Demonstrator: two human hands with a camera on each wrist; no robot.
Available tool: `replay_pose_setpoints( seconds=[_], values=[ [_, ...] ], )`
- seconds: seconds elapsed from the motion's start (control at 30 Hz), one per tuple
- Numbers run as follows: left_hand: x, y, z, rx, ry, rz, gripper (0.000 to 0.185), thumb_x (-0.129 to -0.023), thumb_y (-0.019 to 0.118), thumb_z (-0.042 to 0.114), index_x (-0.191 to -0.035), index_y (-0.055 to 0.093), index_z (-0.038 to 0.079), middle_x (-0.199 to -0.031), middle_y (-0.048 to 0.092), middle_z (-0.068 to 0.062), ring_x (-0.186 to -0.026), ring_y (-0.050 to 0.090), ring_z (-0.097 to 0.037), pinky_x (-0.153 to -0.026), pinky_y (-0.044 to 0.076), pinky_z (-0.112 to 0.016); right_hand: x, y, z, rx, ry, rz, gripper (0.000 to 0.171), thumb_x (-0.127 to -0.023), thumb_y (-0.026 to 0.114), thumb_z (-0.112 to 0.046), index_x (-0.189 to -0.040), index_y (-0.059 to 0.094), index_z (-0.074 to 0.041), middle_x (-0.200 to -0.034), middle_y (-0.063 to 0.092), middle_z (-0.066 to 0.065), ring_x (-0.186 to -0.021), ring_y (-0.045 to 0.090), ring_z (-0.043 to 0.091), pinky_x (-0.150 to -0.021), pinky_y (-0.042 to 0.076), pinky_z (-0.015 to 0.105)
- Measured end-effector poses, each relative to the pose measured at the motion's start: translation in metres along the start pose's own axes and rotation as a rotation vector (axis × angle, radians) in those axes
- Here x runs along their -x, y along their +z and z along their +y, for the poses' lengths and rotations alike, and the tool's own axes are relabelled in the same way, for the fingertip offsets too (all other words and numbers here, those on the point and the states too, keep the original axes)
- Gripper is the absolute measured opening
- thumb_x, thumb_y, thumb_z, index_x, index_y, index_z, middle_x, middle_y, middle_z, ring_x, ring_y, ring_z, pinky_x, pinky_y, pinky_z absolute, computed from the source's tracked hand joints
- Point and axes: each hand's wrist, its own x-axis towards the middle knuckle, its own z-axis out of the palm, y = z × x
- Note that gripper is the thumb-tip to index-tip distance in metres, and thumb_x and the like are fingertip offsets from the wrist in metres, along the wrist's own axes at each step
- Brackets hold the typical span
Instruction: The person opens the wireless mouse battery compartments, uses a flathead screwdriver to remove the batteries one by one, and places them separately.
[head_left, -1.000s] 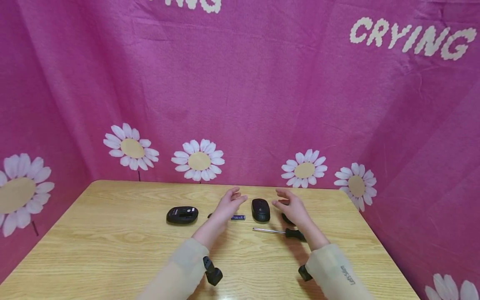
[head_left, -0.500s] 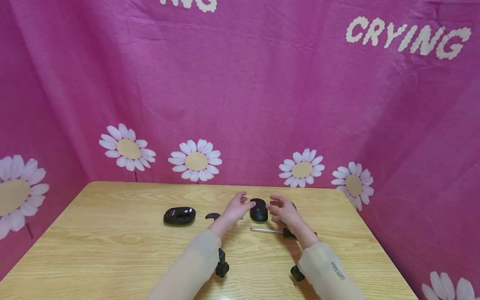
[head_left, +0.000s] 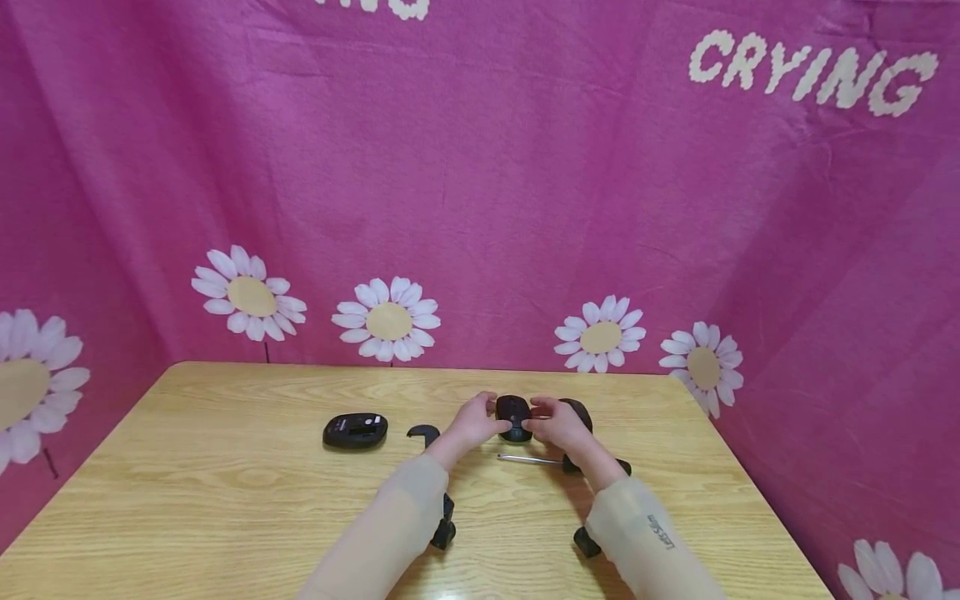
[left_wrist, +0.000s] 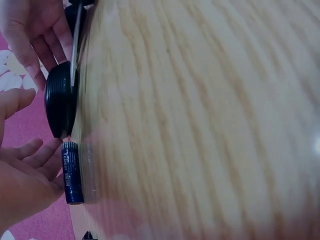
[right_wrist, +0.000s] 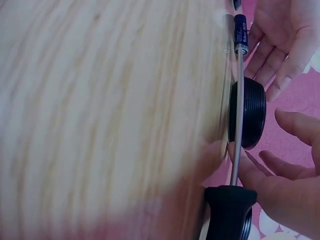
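A black computer mouse (head_left: 513, 417) sits upright near the back of the table, between the two hands. The left hand (head_left: 474, 423) is at its left side, fingers loosely bent, thumb toward the mouse's near part. On the opposite side the right hand (head_left: 558, 425) has its fingertips right at the mouse's edge. In the wrist views both thumbs are apart from the mouse. A blue battery (left_wrist: 72, 172) lies beside the left hand's fingers, hidden in the head view. In front of the mouse is a screwdriver (head_left: 528, 459), its black handle (right_wrist: 231, 212) partly under the right wrist.
Farther left lies an upturned black mouse (head_left: 356, 432) with its battery compartment uncovered. A curved black cover piece (head_left: 424, 432) is near the left wrist. Another black rounded piece (head_left: 579, 412) shows behind the right hand. A pink curtain (head_left: 480, 183) hangs behind the wooden table (head_left: 225, 500).
Both hands have closed in on the mouse from either side, the left one moving right and the right one moving left. The curved cover piece has come into fuller view.
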Motion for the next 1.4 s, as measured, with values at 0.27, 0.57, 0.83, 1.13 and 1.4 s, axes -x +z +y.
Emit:
replay_pose_setpoints(
  seconds=[0.27, 0.57, 0.83, 1.13, 1.4],
  values=[
    [-0.001, 0.002, -0.005, -0.038, 0.031, -0.003, 0.056, -0.082, 0.071, 0.008, -0.130, 0.046, -0.007, -0.126, 0.056, -0.022, -0.119, 0.052, -0.035, -0.101, 0.042, -0.044, -0.002, 0.004, 0.002, 0.129, -0.052, 0.049, 0.050, -0.075, 0.074, -0.002, -0.121, 0.057, 0.009, -0.111, 0.064, 0.023, -0.100, 0.062, 0.031, -0.086, 0.050, 0.037],
    [0.001, 0.001, -0.003, -0.038, 0.036, -0.006, 0.058, -0.079, 0.073, 0.005, -0.130, 0.048, -0.006, -0.124, 0.057, -0.021, -0.114, 0.055, -0.033, -0.096, 0.046, -0.042, -0.004, 0.008, 0.003, 0.120, -0.023, 0.080, 0.048, -0.074, 0.076, -0.001, -0.119, 0.059, 0.007, -0.110, 0.065, 0.022, -0.100, 0.063, 0.029, -0.087, 0.051, 0.037],
    [0.000, 0.000, 0.002, 0.063, 0.040, 0.010, 0.060, -0.079, 0.071, -0.003, -0.133, 0.046, -0.005, -0.125, 0.057, -0.023, -0.111, 0.059, -0.032, -0.087, 0.053, -0.037, 0.001, 0.006, -0.008, 0.080, -0.009, 0.149, 0.048, -0.073, 0.075, 0.002, -0.119, 0.061, 0.005, -0.116, 0.064, 0.021, -0.095, 0.064, 0.025, -0.077, 0.052, 0.029],
    [0.002, 0.000, 0.010, 0.103, 0.042, 0.074, 0.060, -0.078, 0.070, -0.006, -0.133, 0.047, -0.003, -0.126, 0.056, -0.022, -0.110, 0.059, -0.032, -0.086, 0.053, -0.036, 0.009, 0.002, -0.021, 0.019, 0.010, 0.170, 0.050, -0.075, 0.074, 0.001, -0.123, 0.060, 0.002, -0.108, 0.066, 0.022, -0.096, 0.065, 0.027, -0.075, 0.053, 0.028],
    [0.001, -0.008, 0.016, 0.194, 0.034, 0.146, 0.058, -0.075, 0.069, -0.010, -0.130, 0.052, -0.002, -0.129, 0.055, -0.019, -0.109, 0.059, -0.031, -0.083, 0.054, -0.033, 0.010, 0.000, -0.031, -0.078, -0.021, 0.157, 0.053, -0.075, 0.073, 0.003, -0.126, 0.058, -0.001, -0.111, 0.064, 0.023, -0.098, 0.062, 0.026, -0.078, 0.054, 0.030]
  ],
)
